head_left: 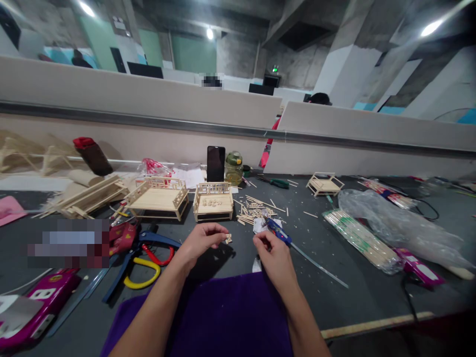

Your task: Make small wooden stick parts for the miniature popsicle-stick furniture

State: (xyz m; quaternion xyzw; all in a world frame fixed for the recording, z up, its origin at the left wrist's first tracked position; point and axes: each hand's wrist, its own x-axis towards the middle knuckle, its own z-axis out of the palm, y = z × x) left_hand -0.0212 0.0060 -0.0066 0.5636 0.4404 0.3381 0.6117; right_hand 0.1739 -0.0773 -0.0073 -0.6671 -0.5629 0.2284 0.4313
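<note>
dark tabletop (312,230) | loose sticks (256,207) | miniature bench (212,212) | pink cloth (11,210), perhaps

Nearer than the phone (216,164), the left hand (206,237) partly hides a wooden piece (228,239) too small to make out. Right of the phone, the right hand (274,250) curls, concealing whether anything is pinched. Far left of the phone, a magenta device (42,308) runs off the left edge. Beyond the phone, the partition (148,99) hides a person (320,98) below the head.

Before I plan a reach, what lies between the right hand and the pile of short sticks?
In the head view, a blue glue gun and a white scrap lie between the right hand and the stick pile.
</note>
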